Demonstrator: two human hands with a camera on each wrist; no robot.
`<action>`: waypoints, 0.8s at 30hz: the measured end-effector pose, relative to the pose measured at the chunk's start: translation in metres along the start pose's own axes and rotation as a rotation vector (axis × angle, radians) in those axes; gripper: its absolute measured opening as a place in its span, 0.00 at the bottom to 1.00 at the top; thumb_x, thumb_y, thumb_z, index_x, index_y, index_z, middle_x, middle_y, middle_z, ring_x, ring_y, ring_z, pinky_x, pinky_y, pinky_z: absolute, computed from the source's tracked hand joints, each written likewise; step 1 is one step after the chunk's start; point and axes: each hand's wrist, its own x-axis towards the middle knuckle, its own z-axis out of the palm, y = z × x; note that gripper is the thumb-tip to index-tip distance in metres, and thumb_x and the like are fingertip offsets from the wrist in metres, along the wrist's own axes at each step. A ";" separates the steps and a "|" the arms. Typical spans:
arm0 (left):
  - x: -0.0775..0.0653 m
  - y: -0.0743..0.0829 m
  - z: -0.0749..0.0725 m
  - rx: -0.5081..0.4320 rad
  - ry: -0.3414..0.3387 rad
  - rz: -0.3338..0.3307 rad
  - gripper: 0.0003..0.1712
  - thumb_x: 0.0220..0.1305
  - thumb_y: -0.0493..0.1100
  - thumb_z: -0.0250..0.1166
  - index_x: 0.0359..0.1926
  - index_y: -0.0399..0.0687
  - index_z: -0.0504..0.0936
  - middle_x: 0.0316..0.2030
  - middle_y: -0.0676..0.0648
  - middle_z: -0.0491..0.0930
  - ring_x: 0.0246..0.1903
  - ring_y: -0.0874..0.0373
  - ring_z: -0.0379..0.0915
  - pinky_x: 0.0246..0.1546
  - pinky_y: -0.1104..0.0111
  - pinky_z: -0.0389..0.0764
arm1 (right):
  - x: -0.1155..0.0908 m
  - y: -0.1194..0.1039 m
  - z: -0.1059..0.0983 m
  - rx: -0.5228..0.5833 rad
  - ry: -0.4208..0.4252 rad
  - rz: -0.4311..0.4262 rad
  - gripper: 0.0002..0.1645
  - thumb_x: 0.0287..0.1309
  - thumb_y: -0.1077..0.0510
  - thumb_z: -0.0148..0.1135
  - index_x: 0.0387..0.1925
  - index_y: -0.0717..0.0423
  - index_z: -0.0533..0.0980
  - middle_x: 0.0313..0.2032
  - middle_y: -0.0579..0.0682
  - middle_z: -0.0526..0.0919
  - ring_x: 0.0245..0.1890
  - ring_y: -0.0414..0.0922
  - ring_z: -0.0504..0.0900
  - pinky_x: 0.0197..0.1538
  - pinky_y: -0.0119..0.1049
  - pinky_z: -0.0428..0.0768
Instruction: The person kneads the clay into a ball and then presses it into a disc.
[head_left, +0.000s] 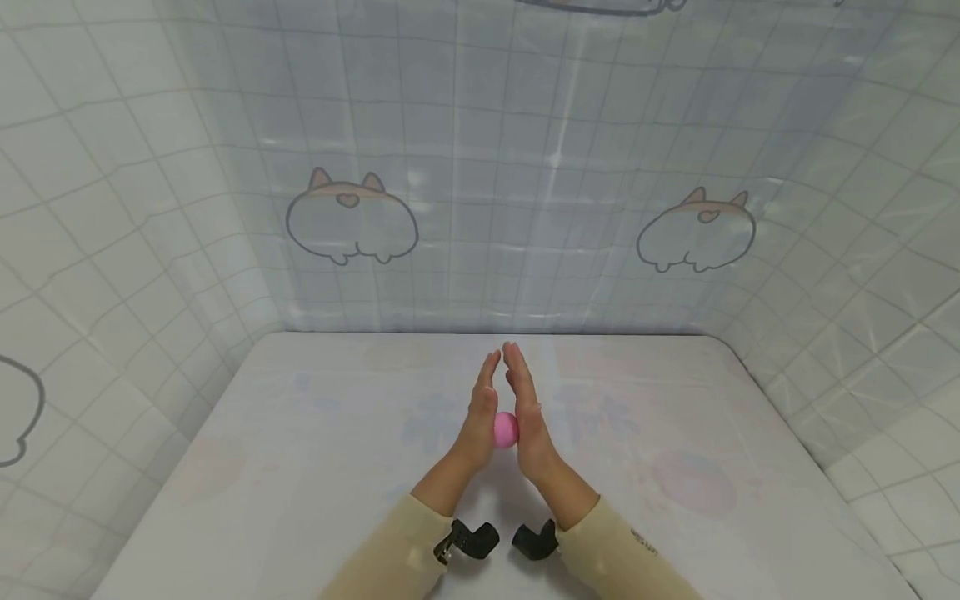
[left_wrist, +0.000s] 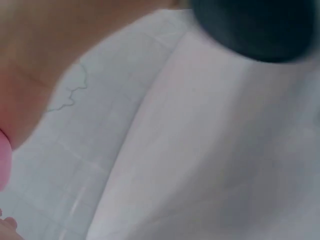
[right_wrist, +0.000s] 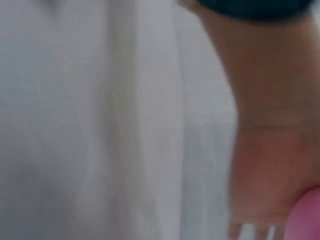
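A small round pink ball (head_left: 506,430) sits between the two palms in the head view. My left hand (head_left: 482,417) presses it from the left with straight fingers pointing away from me. From the other side, the flat palm of my right hand (head_left: 531,421) presses on it, fingers straight as well. The fingertips of both hands lean close together above the ball. At the left edge of the left wrist view, part of the pink ball (left_wrist: 4,161) shows against a palm. In the right wrist view the ball (right_wrist: 305,220) lies against the palm at the lower right.
Beneath the hands is a table with a pale, faintly patterned cover (head_left: 337,467). Behind it hangs a grid-patterned curtain (head_left: 480,208) with cartoon animal drawings, and similar sheets stand at both sides. Black wrist cameras (head_left: 478,540) sit at the beige sleeves (head_left: 397,550).
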 end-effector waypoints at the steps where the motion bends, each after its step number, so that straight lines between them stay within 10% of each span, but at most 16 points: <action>1: -0.002 0.000 0.002 0.015 -0.011 -0.012 0.50 0.71 0.76 0.26 0.80 0.48 0.43 0.79 0.43 0.40 0.77 0.43 0.31 0.67 0.32 0.40 | 0.002 0.000 -0.002 0.002 0.019 -0.003 0.50 0.73 0.29 0.13 0.79 0.61 0.37 0.77 0.68 0.42 0.77 0.57 0.43 0.76 0.42 0.47; 13: -0.009 0.010 0.010 -0.082 -0.090 0.119 0.49 0.72 0.74 0.22 0.80 0.46 0.37 0.79 0.43 0.35 0.77 0.45 0.32 0.69 0.35 0.36 | 0.006 0.017 -0.014 -0.113 0.029 0.301 0.48 0.71 0.26 0.16 0.80 0.48 0.41 0.79 0.51 0.43 0.78 0.52 0.40 0.72 0.65 0.40; 24: -0.002 0.016 0.001 -0.030 0.024 0.134 0.50 0.72 0.74 0.22 0.80 0.44 0.38 0.79 0.44 0.35 0.78 0.46 0.28 0.69 0.35 0.34 | -0.004 0.018 -0.001 -0.049 -0.112 0.216 0.48 0.72 0.27 0.15 0.80 0.51 0.39 0.80 0.52 0.40 0.78 0.51 0.38 0.74 0.57 0.43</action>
